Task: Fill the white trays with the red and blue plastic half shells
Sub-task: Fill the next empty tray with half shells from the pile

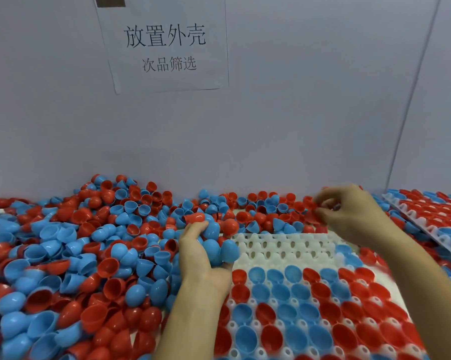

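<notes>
Filling in progress, item by item: white tray, lying in front of the person, near rows seated with red and blue half shells cup-up, two far rows of sockets bare but for a blue shell or two at the right end; loose stock, a mixed heap of red and blue half shells, spread over the bench to the left and banked along the tray's far edge against the grey partition; second tray, at far right, tilted, rows already seated in red and blue; printed paper sign, taped to the partition above the heap. Left hand: fingers curled round a clutch of several blue shells, held at the tray's left edge beside the bare sockets, a red shell touching its fingertips. Right hand: fingers bent together over the far bank of shells, pinching at something red at the fingertips; whether one shell or more, cannot be told through the blur. Step judged in hand: gathering and sorting stock for the remaining rows. Next move, as a judgement: carry the held shells to the bare sockets, turn each hollow-side up, and press one per socket without nudging neighbours loose
</notes>
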`<control>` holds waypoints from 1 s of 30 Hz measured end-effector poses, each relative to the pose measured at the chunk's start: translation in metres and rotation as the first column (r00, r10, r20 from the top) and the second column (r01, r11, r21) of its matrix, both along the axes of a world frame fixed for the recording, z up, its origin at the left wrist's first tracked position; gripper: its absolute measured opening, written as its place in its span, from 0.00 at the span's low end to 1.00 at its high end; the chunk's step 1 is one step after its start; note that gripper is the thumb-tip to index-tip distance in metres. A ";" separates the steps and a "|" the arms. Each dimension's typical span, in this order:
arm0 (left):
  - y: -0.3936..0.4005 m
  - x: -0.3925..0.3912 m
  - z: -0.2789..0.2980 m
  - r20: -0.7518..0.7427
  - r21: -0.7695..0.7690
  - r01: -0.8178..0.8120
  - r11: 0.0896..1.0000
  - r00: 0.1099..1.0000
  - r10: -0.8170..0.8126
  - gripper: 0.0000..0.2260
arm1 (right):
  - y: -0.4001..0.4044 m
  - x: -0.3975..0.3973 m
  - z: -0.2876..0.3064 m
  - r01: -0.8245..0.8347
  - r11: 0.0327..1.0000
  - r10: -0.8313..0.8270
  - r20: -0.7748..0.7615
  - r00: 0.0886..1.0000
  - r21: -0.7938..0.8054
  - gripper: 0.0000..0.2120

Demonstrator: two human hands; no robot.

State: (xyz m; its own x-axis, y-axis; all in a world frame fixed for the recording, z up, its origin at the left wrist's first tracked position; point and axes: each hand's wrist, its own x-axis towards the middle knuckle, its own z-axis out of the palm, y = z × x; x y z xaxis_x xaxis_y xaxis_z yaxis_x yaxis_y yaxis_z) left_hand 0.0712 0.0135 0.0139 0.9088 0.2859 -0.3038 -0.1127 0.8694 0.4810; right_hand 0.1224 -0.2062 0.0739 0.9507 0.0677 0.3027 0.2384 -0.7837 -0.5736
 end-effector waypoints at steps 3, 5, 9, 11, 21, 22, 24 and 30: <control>0.000 0.001 -0.001 0.003 -0.003 0.004 1.000 1.000 -0.004 0.15 | -0.025 0.020 -0.009 0.040 0.940 -0.085 -0.119 0.989 -0.337 0.13; 0.000 0.001 0.000 0.000 -0.016 0.005 1.000 1.000 -0.005 0.16 | -0.034 0.028 -0.019 0.034 0.891 -0.124 -0.170 0.978 -0.453 0.13; 0.001 0.001 0.000 -0.007 -0.037 0.005 0.999 1.000 -0.005 0.16 | -0.035 0.035 -0.045 -0.047 0.808 -0.147 -0.278 0.949 -0.588 0.16; 0.002 0.000 0.000 -0.005 -0.039 0.007 0.999 1.000 -0.008 0.15 | -0.034 0.035 -0.054 -0.043 0.798 -0.152 -0.269 0.951 -0.601 0.18; 0.001 -0.001 0.003 -0.014 -0.054 0.005 0.999 1.000 -0.005 0.19 | -0.009 0.024 -0.020 -0.053 0.845 -0.049 -0.176 0.983 -0.532 0.12; 0.001 -0.001 0.003 -0.016 -0.055 0.004 0.998 1.000 -0.005 0.18 | 0.002 0.019 -0.012 -0.104 0.882 0.029 -0.167 0.986 -0.459 0.10; 0.002 -0.002 0.003 -0.017 -0.050 0.007 0.999 1.000 -0.007 0.16 | 0.024 0.003 0.001 -0.262 0.931 0.215 -0.199 0.956 -0.255 0.07; 0.004 -0.003 0.002 0.002 -0.032 0.036 0.999 0.999 -0.036 0.18 | 0.086 -0.040 -0.016 -0.575 0.816 0.574 -0.219 0.789 0.063 0.18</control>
State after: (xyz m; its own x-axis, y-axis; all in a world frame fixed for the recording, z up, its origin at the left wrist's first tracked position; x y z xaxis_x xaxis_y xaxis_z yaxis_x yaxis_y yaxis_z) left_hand 0.0686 0.0170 0.0160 0.9188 0.2433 -0.3109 -0.0818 0.8877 0.4531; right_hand 0.0820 -0.1200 0.0581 0.7765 0.6235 0.0912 0.5159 -0.5461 -0.6600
